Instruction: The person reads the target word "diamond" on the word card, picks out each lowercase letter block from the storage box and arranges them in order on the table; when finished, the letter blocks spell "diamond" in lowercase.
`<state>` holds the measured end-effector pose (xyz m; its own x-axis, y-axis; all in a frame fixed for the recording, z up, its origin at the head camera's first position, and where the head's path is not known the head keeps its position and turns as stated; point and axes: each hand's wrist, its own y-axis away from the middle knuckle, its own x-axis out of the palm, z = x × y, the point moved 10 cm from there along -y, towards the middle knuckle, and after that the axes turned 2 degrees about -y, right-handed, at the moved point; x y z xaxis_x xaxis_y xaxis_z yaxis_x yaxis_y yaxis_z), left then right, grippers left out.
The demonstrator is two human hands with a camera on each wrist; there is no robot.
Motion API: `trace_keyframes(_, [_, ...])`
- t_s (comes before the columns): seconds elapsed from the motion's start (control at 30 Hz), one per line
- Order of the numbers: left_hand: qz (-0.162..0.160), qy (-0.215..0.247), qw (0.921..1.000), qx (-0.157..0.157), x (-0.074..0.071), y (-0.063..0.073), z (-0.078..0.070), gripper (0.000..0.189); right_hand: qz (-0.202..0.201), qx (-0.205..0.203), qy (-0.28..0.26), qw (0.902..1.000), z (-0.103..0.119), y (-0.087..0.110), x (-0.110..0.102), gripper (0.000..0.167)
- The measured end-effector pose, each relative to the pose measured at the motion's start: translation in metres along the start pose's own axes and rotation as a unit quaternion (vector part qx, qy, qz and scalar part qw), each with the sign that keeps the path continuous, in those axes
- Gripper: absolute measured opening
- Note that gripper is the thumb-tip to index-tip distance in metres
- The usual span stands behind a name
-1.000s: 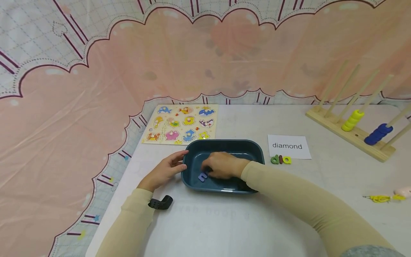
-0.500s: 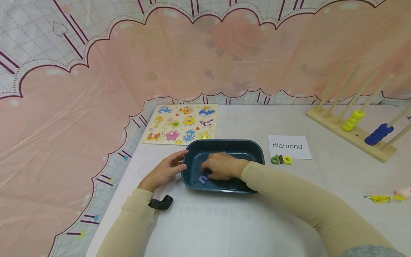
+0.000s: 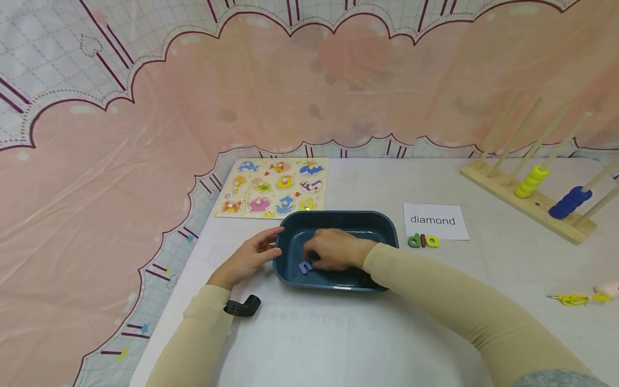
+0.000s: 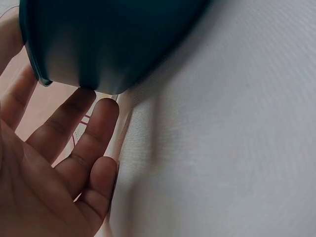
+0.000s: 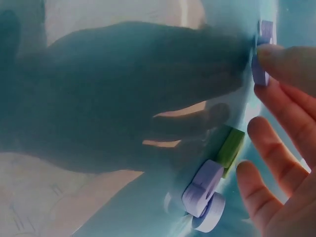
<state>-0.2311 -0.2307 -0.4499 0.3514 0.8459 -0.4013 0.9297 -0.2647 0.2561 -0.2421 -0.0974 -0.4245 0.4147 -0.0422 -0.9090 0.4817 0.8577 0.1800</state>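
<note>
Nearest: one black band (image 3: pixel 243 305), seen at the left wrist; one yellow cord (image 3: pixel 572 299), laid far right on the worktop (image 3: pixel 338 349). Left hand (image 3: pixel 244 262): grip unclasped, fingers loosely spread, the tray (image 3: pixel 348 217) touched at its left end. Right hand (image 3: pixel 336 249): set inside the tray, one purple letter (image 5: pixel 259 73) pinched between thumb and forefinger, taken to be the n-like shape seen from the head. Near its other fingertips, in the tray: one green piece (image 5: pixel 230 150) and one or two further purple pieces (image 5: pixel 201 187). Change noted: slight; the n-like shape has been tilted a little since half a second ago, while both hands have been kept in place. Judged meaning: a letter is being secured or turned, and nothing has been added outside. Beside the tray at right: green d (image 3: pixel 414 241), dark red i (image 3: pixel 423 240), yellow a (image 3: pixel 432 241), ranged along the near edge of a white card (image 3: pixel 436 221) printed "diamond", its first three letters thus matched. Beyond: pegged bead frame (image 3: pixel 529 203); sea-animal puzzle board (image 3: pixel 272 188); patterned cloth (image 3: pixel 290 86), hung behind.
</note>
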Motion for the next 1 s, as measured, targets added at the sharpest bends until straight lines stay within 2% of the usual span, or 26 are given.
trace_keyframes(0.17, [0.002, -0.01, 0.9999, 0.005, 0.0, 0.0, -0.001, 0.061, -0.024, 0.005, 0.002, 0.9997, -0.003, 0.002, -0.011, 0.021])
trace_keyframes(0.3, [0.001, -0.006, 1.0, -0.003, 0.0, 0.001, -0.001, 0.061, -0.035, 0.008, 0.012, 0.9993, -0.003, 0.007, -0.022, 0.023])
trace_keyframes(0.5, [-0.001, -0.003, 0.9999, -0.01, -0.001, 0.001, 0.001, 0.062, -0.052, 0.024, -0.001, 0.9984, -0.006, 0.019, -0.042, 0.022])
trace_keyframes(0.7, [-0.005, -0.011, 0.9998, -0.013, -0.002, 0.0, 0.003, 0.063, -0.074, 0.034, -0.001, 0.9967, -0.011, 0.036, -0.058, 0.022])
trace_keyframes(1.0, [-0.011, -0.013, 0.9998, -0.012, -0.002, 0.0, 0.002, 0.061, -0.104, 0.064, 0.002, 0.9925, -0.029, 0.074, -0.077, 0.028])
